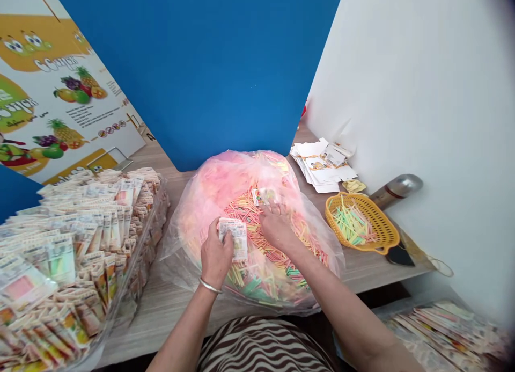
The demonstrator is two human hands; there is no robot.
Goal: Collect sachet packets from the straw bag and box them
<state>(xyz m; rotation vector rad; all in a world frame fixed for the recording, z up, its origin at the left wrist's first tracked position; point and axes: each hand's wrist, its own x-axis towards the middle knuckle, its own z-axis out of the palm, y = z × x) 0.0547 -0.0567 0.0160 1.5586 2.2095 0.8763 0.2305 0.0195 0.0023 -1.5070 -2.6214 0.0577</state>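
Left hand (216, 254) gripping printed paper sachets (234, 239) above pastel sticks (257, 224) heaped in a clear plastic bag (175, 259); right hand (277, 227) on the heap, fingertips at a smaller sachet (261, 196); filled sachets in a clear tray (155, 221) left, yellow basket (386, 227) right

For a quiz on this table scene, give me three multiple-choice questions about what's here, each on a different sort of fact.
1. Where is the orange woven plastic basket? A) right of the large clear plastic bag of coloured sticks; B) inside that bag; C) under the table.
2. What colour is the flat rigid panel behind the bag? A) red; B) blue; C) yellow.
3. What is the left hand doing? A) resting on the basket; B) hanging empty; C) holding a white printed paper packet.

Answers: 1 A, the basket sits right of the bag. 2 B, the panel is solid blue. 3 C, the packet is in that hand.
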